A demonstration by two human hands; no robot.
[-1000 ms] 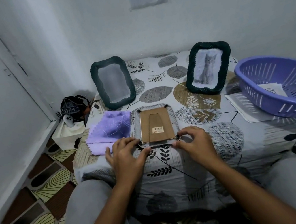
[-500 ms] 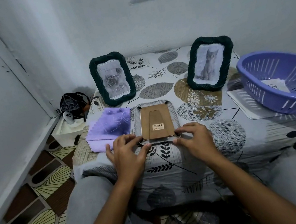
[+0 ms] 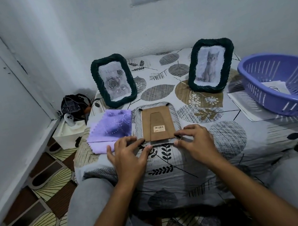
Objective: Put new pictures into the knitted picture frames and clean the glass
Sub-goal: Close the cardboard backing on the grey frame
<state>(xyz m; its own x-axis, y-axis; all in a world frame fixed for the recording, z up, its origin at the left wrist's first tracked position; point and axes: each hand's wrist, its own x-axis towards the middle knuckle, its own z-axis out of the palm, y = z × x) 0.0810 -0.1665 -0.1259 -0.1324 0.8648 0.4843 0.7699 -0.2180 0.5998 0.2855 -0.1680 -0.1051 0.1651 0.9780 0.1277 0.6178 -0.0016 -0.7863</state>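
A knitted picture frame (image 3: 176,116) lies face down at the table's near middle, its brown backing board (image 3: 156,125) with a barcode sticker facing up. My left hand (image 3: 127,154) pinches the frame's near left corner and my right hand (image 3: 195,142) pinches its near right corner, thumbs on the near edge. Two dark green knitted frames stand at the back: the left frame (image 3: 95,82) shows a rose picture, the right frame (image 3: 230,58) a cat picture. A folded purple cloth (image 3: 111,130) lies just left of the face-down frame.
A purple plastic basket (image 3: 256,85) with a paper inside sits at the right, partly on a printed sheet (image 3: 239,103). The table carries a leaf-print cover (image 3: 225,136). A white box (image 3: 66,135) and a dark bag (image 3: 72,107) stand on the floor by the left wall.
Both hands stay at the near corners of the face-down frame, fingers shifted only slightly. The view has moved a little, and the glare on the left standing frame is gone.
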